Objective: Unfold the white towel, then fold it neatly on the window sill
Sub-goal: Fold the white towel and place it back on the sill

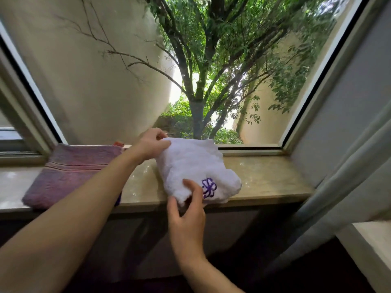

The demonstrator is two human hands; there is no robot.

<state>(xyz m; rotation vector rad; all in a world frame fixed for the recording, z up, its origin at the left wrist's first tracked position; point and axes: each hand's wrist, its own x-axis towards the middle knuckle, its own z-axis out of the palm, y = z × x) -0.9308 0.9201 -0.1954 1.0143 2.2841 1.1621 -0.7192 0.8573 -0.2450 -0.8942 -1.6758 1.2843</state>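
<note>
Right hand (187, 220) pinches the white towel (196, 170) at the window sill (273, 178) front edge; left hand (151, 144) grips its far corner. Bare sill lies rightward; a purple towel (69, 176) lies left.

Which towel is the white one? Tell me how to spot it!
Find the stone window sill under the big window. Two towels lie there; the white towel is the bunched one on the right, held by both hands. Only it has a purple embroidered flower; the purple towel lies flat.
</note>
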